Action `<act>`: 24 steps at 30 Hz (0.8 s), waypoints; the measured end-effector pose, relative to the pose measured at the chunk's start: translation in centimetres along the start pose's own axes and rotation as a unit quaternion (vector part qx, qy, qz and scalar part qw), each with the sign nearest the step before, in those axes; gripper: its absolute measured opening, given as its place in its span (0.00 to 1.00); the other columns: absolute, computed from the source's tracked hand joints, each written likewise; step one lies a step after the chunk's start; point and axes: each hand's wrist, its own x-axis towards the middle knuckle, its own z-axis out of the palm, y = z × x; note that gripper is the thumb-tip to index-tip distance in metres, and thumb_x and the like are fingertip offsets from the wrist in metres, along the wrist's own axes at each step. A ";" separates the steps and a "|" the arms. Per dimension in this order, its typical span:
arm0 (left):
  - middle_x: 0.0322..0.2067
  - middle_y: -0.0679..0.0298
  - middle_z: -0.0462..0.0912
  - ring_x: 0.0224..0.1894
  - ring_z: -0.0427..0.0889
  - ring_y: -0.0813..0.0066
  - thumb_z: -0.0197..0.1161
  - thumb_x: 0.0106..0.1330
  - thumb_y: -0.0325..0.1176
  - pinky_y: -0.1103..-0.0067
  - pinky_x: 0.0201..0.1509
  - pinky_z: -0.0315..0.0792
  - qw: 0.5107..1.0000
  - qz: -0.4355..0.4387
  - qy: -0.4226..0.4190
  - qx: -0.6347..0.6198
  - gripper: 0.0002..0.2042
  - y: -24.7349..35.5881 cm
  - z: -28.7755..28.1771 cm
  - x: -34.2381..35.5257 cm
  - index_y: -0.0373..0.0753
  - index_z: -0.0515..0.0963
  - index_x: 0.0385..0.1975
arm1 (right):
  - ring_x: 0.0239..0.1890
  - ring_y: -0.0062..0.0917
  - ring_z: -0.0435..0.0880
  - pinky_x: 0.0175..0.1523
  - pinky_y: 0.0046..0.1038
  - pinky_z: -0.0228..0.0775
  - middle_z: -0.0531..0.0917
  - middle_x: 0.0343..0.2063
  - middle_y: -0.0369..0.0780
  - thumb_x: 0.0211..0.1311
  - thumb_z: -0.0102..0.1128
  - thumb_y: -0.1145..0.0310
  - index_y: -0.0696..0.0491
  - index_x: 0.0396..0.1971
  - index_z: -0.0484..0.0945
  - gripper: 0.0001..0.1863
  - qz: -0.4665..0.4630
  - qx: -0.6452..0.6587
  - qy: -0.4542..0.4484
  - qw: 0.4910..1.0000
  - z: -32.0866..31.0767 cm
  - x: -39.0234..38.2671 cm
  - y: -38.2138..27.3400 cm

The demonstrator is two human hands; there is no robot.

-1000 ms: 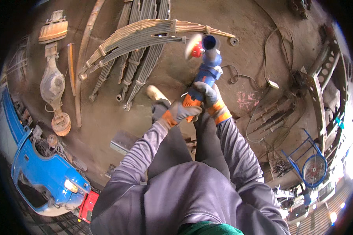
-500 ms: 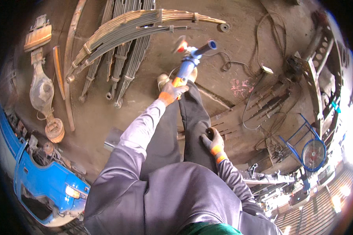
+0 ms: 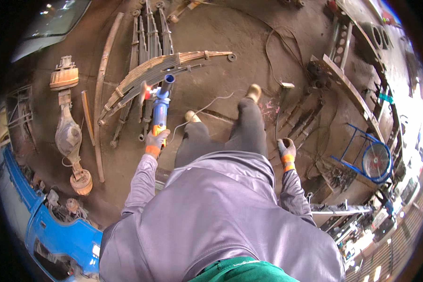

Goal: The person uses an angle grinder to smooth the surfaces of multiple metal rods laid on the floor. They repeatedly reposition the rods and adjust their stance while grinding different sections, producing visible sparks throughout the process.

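Note:
My left hand (image 3: 155, 140), in a grey and orange glove, is wrapped round the orange rear end of a blue angle grinder (image 3: 160, 112). The grinder points away from me, with a reddish disc on its left and a dark blue side handle sticking up. Just beyond it lies a stack of curved leaf springs (image 3: 174, 60) on the floor. My right hand (image 3: 287, 149), in a matching glove, hangs beside my right leg. Its fingers curl loosely, with a gap between thumb and fingers and nothing visible in them.
At the left lie a rusty axle (image 3: 69, 135) and a long pipe (image 3: 100, 84). A blue vehicle cab (image 3: 61, 228) stands at the lower left. A cable (image 3: 211, 101) crosses near my feet. To the right are a blue-framed fan (image 3: 376, 159), a steel rail (image 3: 352, 96) and thin rods.
My left hand has carried the grinder to the left, away from between my legs. My right hand has moved out from my thigh. My feet have parted in a step forward.

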 end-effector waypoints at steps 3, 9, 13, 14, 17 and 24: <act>0.23 0.66 0.83 0.18 0.80 0.76 0.81 0.52 0.45 0.78 0.20 0.72 0.995 -0.057 0.074 -0.037 0.20 0.7 1.1 -2.4 0.40 0.82 0.36 | 0.41 0.27 0.88 0.50 0.29 0.78 0.90 0.37 0.42 0.60 0.75 0.56 0.59 0.44 0.85 0.22 -0.006 -0.027 -0.056 0.998 -1.9 5.6 0.3; 0.18 0.65 0.78 0.17 0.80 0.69 0.82 0.46 0.56 0.74 0.18 0.72 0.929 -0.210 0.263 -0.153 0.28 -3.2 9.3 -1.7 0.40 0.80 0.34 | 0.41 0.27 0.86 0.52 0.30 0.76 0.89 0.37 0.42 0.60 0.76 0.61 0.60 0.44 0.85 0.20 -0.071 0.026 -0.151 0.986 -8.5 23.7 2.3; 0.21 0.60 0.81 0.17 0.80 0.67 0.84 0.44 0.55 0.70 0.16 0.72 0.880 -0.209 0.358 -0.233 0.28 -6.5 13.2 -6.1 0.39 0.81 0.33 | 0.37 0.19 0.81 0.43 0.23 0.74 0.87 0.36 0.35 0.66 0.71 0.64 0.59 0.44 0.86 0.15 -0.082 0.108 -0.134 0.982 -20.3 33.1 -6.2; 0.21 0.59 0.82 0.17 0.80 0.67 0.84 0.44 0.56 0.70 0.16 0.72 0.873 -0.216 0.369 -0.235 0.29 -6.1 15.7 -7.0 0.38 0.81 0.34 | 0.35 0.16 0.80 0.40 0.20 0.72 0.87 0.35 0.34 0.66 0.71 0.64 0.59 0.44 0.86 0.14 -0.033 0.136 -0.121 0.983 -23.9 35.6 -8.0; 0.27 0.62 0.83 0.23 0.81 0.72 0.82 0.44 0.54 0.72 0.24 0.75 0.860 -0.286 0.358 -0.225 0.29 -0.4 24.2 -8.1 0.37 0.85 0.38 | 0.23 0.14 0.78 0.26 0.20 0.67 0.84 0.29 0.31 0.67 0.70 0.60 0.55 0.43 0.84 0.14 -0.060 0.125 -0.045 0.989 -33.8 43.4 -10.9; 0.37 0.57 0.85 0.40 0.82 0.65 0.78 0.47 0.64 0.68 0.47 0.75 0.871 -0.242 0.313 -0.293 0.37 5.4 36.8 -8.6 0.34 0.85 0.45 | 0.26 0.18 0.79 0.28 0.22 0.69 0.84 0.30 0.33 0.64 0.73 0.61 0.54 0.44 0.84 0.15 -0.158 -0.062 -0.216 0.961 -33.3 55.5 -27.8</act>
